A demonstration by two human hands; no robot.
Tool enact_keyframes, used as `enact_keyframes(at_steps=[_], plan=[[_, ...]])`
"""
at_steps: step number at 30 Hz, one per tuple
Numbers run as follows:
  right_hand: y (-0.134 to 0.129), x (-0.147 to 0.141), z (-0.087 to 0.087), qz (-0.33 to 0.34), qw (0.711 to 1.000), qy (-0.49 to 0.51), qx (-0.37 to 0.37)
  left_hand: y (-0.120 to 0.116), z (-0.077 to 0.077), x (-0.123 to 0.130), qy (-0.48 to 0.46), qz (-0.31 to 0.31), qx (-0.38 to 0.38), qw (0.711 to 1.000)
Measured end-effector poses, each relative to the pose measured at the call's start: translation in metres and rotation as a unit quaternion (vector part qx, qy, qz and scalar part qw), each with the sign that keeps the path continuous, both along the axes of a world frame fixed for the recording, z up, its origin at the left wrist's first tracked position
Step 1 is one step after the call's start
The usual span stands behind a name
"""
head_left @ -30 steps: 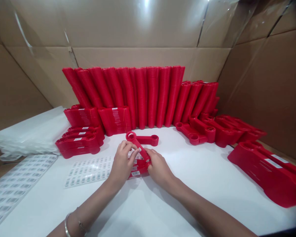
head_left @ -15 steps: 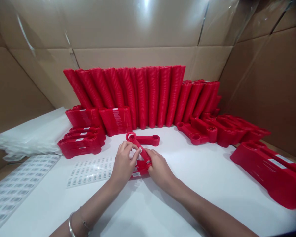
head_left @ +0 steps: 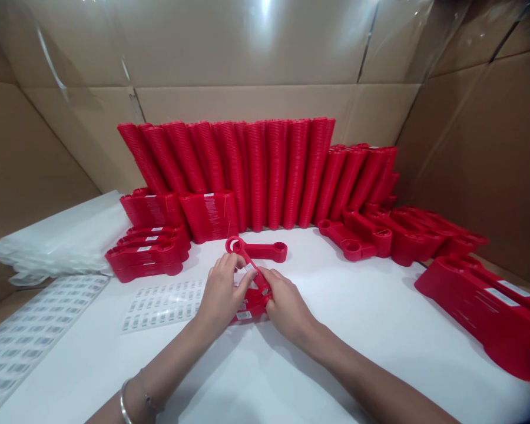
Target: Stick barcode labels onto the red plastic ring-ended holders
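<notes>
The right hand point(head_left: 290, 306) is closed round the near end of a slim red link point(head_left: 259, 281), which slants up and away from it, toward the left, ending in a ring. The left hand point(head_left: 221, 288) is beside the link's middle, its fingers curled and its thumb at a small white label point(head_left: 249, 267) there (whether thumb and finger pinch that label or press it, I cannot tell). Between the two hands, below the held link, sits a small pile of red links point(head_left: 249, 307), the front one bearing a white barcode label.

Just beyond the hands, another red link point(head_left: 271, 252) lies flat on the white table point(head_left: 357, 330). Just left of the left hand is a sheet of small labels point(head_left: 161, 305); farther left lie a larger label sheet point(head_left: 30, 341) and, behind it, a heap of translucent plastic point(head_left: 62, 235). Beyond the left hand, toward the left, stand short labelled stacks point(head_left: 145, 262). Well ahead of both hands, tall red stacks point(head_left: 274, 176) lean before a cardboard wall point(head_left: 256, 100). Well to the right of the right hand rests a long labelled red block of links point(head_left: 477, 315).
</notes>
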State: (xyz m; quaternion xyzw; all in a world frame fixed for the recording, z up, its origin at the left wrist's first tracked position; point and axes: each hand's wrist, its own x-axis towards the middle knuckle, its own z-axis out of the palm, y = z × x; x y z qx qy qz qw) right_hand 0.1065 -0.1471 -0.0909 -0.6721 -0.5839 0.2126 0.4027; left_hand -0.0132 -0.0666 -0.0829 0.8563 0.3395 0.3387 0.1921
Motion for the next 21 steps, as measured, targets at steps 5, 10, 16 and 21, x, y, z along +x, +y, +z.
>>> enact_keyframes(at_steps=[5,10,16,21], plan=[[-0.002,-0.001,0.002,0.020,1.000,-0.012,0.005,0.015,0.003,-0.005,-0.097,0.048,-0.067,0.992],[-0.002,-0.002,0.002,0.032,0.999,-0.013,0.007,0.023,0.010,-0.011,-0.136,0.070,-0.081,0.985],[0.000,0.002,0.001,0.038,0.999,-0.004,0.023,0.018,0.022,-0.019,-0.140,0.069,-0.068,0.985],[0.000,0.007,0.004,0.013,0.999,0.016,0.044,0.022,0.022,-0.028,-0.107,0.048,-0.058,0.991]])
